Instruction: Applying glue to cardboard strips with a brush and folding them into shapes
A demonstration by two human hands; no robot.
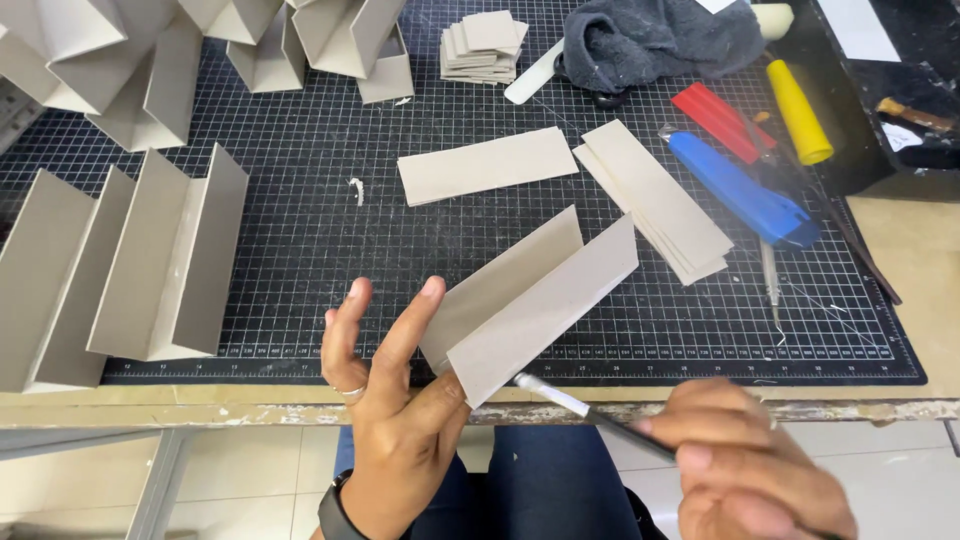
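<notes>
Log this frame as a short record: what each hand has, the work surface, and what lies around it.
Left hand: left hand holds a folded grey card piece, fingers spread.
Right hand: right hand grips a thin white-tipped brush, tip at the card's lower corner.
Surface: black gridded cutting mat on a table.
Flat strips: one grey strip, a stack of strips.
Folded pieces: finished folded cards at left.
Tools: blue knife, yellow tube, dark cloth.
</notes>
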